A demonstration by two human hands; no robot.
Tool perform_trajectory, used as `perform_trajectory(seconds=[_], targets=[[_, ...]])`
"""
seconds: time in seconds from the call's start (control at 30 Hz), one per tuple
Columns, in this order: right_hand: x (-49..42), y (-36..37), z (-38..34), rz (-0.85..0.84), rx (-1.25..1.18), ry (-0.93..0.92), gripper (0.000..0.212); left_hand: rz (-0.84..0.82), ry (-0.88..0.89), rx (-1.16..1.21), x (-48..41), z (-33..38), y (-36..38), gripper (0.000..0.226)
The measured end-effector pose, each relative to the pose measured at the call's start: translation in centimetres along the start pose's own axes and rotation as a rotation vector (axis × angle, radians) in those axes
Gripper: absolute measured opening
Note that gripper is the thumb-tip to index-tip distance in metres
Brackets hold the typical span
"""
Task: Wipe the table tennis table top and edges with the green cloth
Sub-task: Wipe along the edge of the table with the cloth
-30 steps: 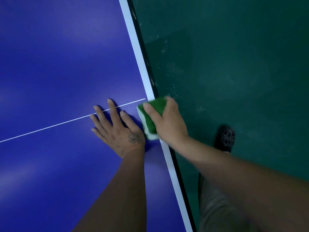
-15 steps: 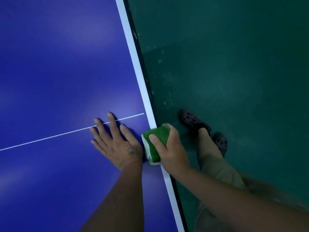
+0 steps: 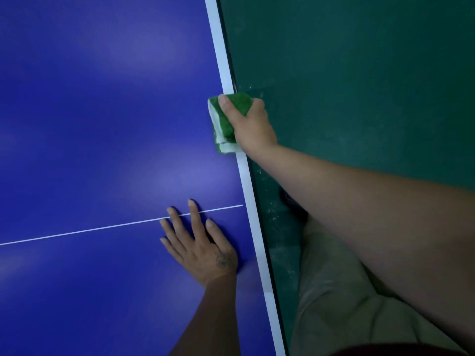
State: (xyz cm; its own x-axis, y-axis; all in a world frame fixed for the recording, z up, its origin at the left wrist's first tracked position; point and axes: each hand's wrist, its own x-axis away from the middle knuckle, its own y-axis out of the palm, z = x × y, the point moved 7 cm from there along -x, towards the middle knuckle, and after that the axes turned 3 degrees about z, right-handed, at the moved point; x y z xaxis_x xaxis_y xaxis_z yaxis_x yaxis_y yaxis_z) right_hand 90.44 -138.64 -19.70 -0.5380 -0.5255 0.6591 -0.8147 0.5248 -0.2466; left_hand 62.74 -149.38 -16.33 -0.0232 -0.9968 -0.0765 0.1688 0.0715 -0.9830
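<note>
Entry: edge-wiping stroke, under way by our judgement. We hold the green cloth [image 3: 226,119] in our right hand [image 3: 253,127]. The thumb [image 3: 225,101] lies across its top and the other fingers pass over the outer side, out of sight. The folded pad thus straddles the white border [image 3: 248,181] of the table tennis table [image 3: 102,124], and the grasp is closed on the cloth. To do this step well, we judge that the pad should wrap the lip. The part under the thumb then cleans the border and the part under the fingers cleans the vertical edge. Pressure should be even, and the run should follow the border in one line rather than drift inward onto the blue. Our left hand [image 3: 203,247] lies flat on the blue top, well behind the grip and inward of it. Its fingers are spread and straight and hold nothing, and two fingertips reach across the thin white centre line [image 3: 77,231]. We take it to serve as a brace. Cloth, description: folded in several layers, with deep green nap on the upper face. Pale whitish layers show at the inward side and at the end nearest our wrist. It looks soft and compliant, and likely to unfold if the grasp slackens. Outward of the grip: dark green floor [image 3: 359,73], with pale specks close under the table edge. Our trouser leg [image 3: 334,304] shows below the forearm.
</note>
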Motion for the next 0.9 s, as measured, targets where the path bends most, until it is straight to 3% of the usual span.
perform_trajectory(seconds=[0.23, 0.33, 0.4, 0.5, 0.63, 0.73, 0.9], targets=[[8.4, -1.4, 7.6, -0.215, 0.077, 0.032, 0.075, -0.080, -0.065, 0.066, -1.0, 1.2, -0.5, 0.055], [11.5, -2.1, 11.2, -0.305, 0.147, 0.124, 0.082, -0.103, -0.024, 0.107, -8.2, 4.2, 0.8, 0.058], [12.0, -2.2, 11.6, -0.307, 0.142, 0.143, 0.084, -0.086, -0.050, 0.007, -15.3, 6.9, 2.1, 0.062], [11.4, -1.8, 11.1, -0.273, 0.125, 0.134, 0.083, -0.042, -0.110, -0.079, -25.8, 11.5, 4.3, 0.066], [9.8, -1.1, 9.4, -0.195, 0.036, 0.170, 0.094, -0.034, -0.038, -0.045, -33.9, 15.5, 6.2, 0.073], [6.6, -1.0, 6.6, -0.159, 0.046, 0.162, 0.090, -0.034, -0.051, -0.045, -34.9, 15.8, 6.8, 0.076], [-2.0, -0.2, -2.0, -0.059, 0.008, 0.042, 0.064, -0.023, -0.058, -0.046, -34.9, 16.1, 6.5, 0.073]])
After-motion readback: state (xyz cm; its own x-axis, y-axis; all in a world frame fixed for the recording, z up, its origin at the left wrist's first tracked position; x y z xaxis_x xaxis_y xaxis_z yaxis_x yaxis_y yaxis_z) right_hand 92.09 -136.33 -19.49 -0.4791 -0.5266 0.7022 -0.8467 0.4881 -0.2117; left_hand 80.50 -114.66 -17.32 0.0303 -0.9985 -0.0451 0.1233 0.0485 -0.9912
